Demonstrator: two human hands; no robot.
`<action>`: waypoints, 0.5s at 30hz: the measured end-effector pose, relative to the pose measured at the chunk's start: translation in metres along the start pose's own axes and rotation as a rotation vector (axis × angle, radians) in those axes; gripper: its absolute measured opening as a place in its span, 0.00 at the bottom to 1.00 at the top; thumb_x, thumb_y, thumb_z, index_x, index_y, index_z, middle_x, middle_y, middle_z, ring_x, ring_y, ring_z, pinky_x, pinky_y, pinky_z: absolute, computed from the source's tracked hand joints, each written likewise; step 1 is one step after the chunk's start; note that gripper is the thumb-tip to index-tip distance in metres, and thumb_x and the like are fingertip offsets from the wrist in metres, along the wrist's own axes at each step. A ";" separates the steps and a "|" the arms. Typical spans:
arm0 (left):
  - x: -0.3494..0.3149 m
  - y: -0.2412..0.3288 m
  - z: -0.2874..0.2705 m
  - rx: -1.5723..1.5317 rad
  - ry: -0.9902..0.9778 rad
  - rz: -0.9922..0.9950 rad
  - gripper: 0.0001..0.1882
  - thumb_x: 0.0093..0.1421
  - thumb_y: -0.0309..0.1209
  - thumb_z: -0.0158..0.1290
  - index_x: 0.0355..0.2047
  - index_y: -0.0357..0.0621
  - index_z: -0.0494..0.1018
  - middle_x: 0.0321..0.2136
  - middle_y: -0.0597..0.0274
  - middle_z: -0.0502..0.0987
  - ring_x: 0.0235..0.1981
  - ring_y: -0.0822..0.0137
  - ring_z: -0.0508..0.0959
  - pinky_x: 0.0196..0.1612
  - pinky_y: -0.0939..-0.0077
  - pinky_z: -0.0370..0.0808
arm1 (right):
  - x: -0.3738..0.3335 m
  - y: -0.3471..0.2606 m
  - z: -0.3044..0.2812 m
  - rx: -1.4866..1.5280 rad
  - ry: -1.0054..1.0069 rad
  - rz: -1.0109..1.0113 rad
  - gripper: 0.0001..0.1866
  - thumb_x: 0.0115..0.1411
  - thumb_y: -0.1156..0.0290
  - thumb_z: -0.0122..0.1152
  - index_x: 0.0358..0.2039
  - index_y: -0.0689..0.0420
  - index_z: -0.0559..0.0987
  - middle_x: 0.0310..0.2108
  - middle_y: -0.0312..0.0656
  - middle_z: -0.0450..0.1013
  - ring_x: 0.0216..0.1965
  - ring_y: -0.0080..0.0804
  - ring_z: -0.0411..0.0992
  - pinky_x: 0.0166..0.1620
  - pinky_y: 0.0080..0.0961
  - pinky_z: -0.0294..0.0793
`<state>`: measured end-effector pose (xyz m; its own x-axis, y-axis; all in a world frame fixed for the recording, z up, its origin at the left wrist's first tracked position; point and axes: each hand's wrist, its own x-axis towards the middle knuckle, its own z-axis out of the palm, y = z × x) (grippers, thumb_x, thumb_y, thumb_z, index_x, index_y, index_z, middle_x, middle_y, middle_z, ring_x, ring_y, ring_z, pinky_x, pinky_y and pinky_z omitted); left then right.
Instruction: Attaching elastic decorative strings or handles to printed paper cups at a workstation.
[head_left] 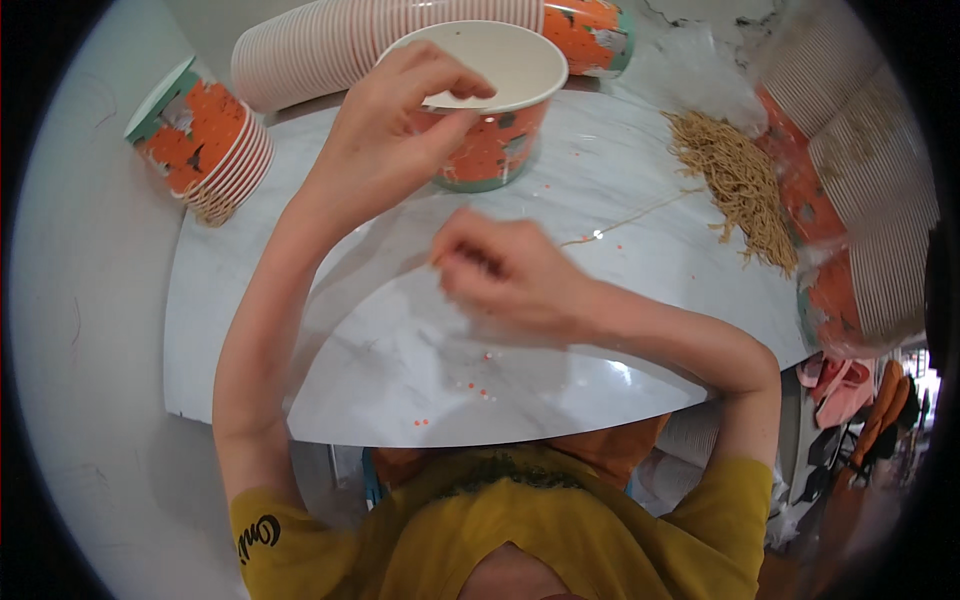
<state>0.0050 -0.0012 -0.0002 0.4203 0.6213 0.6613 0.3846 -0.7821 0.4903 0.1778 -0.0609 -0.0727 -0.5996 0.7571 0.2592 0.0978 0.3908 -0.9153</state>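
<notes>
- The left hand (400,125) is released, its bent fingers and thumb spread apart in front of the near-left rim of a large round paper bucket; whether it touches the rim I cannot tell.
- This bucket (505,140), white inside with an orange-and-green printed wall, stands upright near the middle of the back edge of a glossy white marbled desk (370,385).
- The right hand (510,275) is blurred over the desk's middle, fingers curled inward; whether they grip anything I cannot tell.
- A thin beige cord (640,213) runs from near the right hand's knuckles toward a loose heap of beige cords (735,190) by the desk's right edge.
- A long nested row of similar paper buckets (300,55) lies along the back edge.
- A shorter tilted bucket stack (195,130) is at the back-left corner, beige strands (210,207) at its lower end.
- More nested bucket stacks (875,180) line the right edge.
- Tiny orange dots (483,392) are scattered toward the front edge.
</notes>
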 end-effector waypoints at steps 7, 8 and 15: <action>-0.003 0.023 -0.019 -0.114 -0.076 -0.262 0.05 0.61 0.24 0.55 0.36 0.38 0.80 0.28 0.71 0.78 0.31 0.81 0.73 0.35 0.84 0.69 | -0.005 -0.014 -0.045 0.383 0.147 0.219 0.06 0.68 0.68 0.56 0.38 0.57 0.76 0.29 0.32 0.74 0.26 0.14 0.67 0.28 0.12 0.63; -0.003 0.025 -0.020 -0.153 -0.156 -0.326 0.05 0.61 0.25 0.55 0.35 0.38 0.80 0.26 0.72 0.78 0.29 0.83 0.72 0.33 0.85 0.68 | -0.006 -0.015 -0.047 0.376 0.161 0.185 0.06 0.68 0.69 0.56 0.38 0.57 0.76 0.29 0.32 0.74 0.26 0.14 0.67 0.28 0.12 0.63; -0.003 0.033 -0.012 -0.366 -0.403 -0.749 0.12 0.65 0.34 0.52 0.31 0.39 0.79 0.23 0.68 0.78 0.20 0.80 0.73 0.20 0.85 0.67 | -0.006 -0.023 -0.053 0.260 0.266 0.075 0.07 0.66 0.73 0.56 0.42 0.61 0.75 0.33 0.34 0.73 0.33 0.16 0.71 0.35 0.17 0.72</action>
<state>0.0066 -0.0297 0.0203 0.4475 0.8869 -0.1144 0.4165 -0.0935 0.9043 0.2215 -0.0470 -0.0365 -0.3682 0.9014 0.2280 -0.0916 0.2089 -0.9736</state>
